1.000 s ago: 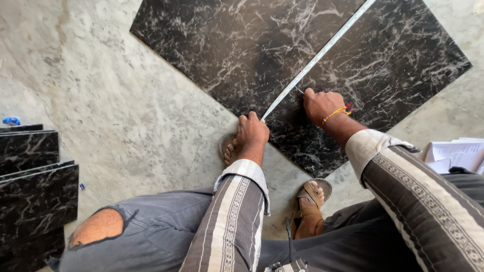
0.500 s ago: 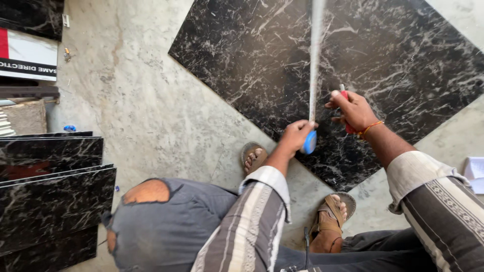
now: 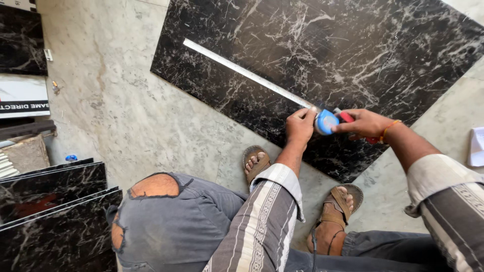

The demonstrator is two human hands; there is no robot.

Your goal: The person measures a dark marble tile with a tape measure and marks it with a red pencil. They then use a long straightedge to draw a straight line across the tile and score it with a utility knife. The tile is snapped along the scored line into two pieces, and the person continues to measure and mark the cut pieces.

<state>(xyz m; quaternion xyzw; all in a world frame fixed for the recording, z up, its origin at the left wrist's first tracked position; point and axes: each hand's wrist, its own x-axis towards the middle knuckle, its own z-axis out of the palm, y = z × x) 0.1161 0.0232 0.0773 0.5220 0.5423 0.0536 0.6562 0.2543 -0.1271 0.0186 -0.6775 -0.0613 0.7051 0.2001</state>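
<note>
Knees: grey torn trousers fill the near edge, the person crouching in brown sandals on the floor.
Left hand: it rests on the near part of the tile, fingers curled together, pinching the tape blade just beside the case.
Right hand: fingers closed around a red pencil, touching the blue tape case; an orange band sits at the wrist.
Tape: the pale blade lies flat on the tile, running from the case far-left towards the tile's left edge.
Tile: large, black, white-veined, lying flat on the floor, set at a slant.
Left side: more black tiles stacked near-left.
Right edge: white paper.
</note>
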